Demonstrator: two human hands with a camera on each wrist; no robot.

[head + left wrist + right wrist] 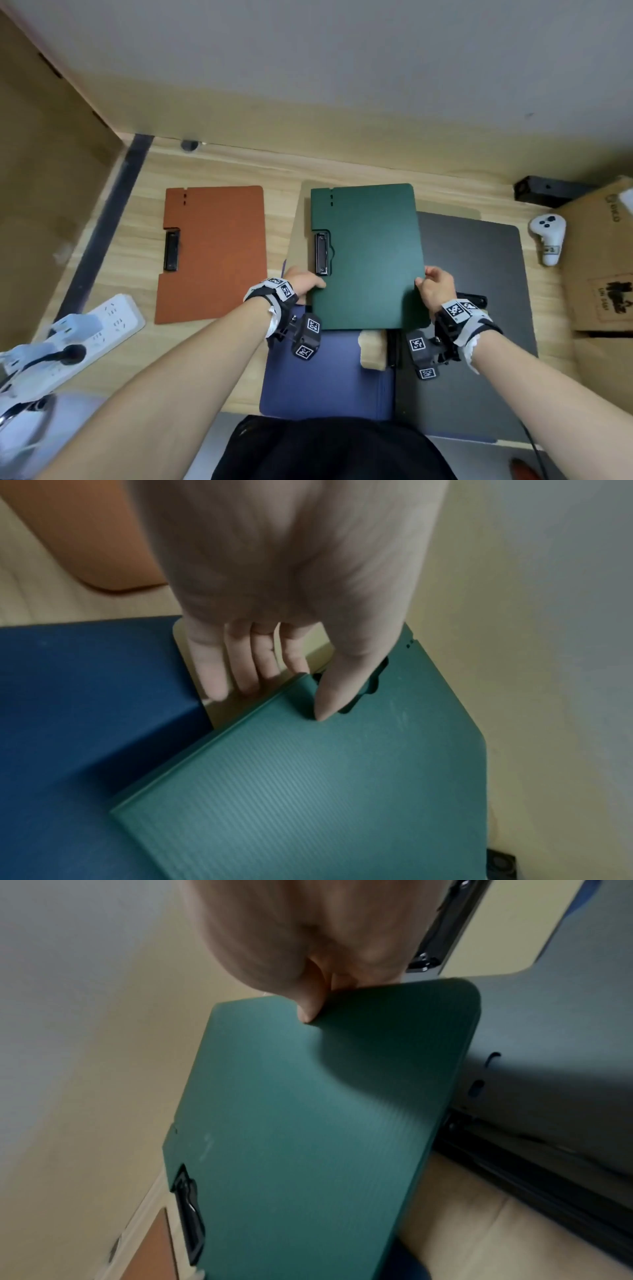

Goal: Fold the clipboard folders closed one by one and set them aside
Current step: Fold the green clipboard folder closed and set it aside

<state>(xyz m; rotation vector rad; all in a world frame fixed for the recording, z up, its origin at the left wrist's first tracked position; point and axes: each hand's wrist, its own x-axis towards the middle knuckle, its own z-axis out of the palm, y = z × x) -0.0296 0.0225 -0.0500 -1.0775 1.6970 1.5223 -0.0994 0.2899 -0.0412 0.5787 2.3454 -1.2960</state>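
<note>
Both hands pinch closed green folder (368, 257): left hand (301, 281) near clip, right hand (436, 286) opposite edge.

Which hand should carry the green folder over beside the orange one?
Left, probably. The left hand already grips the green folder on the edge facing the orange folder; the right hand would have to cross over.
</note>
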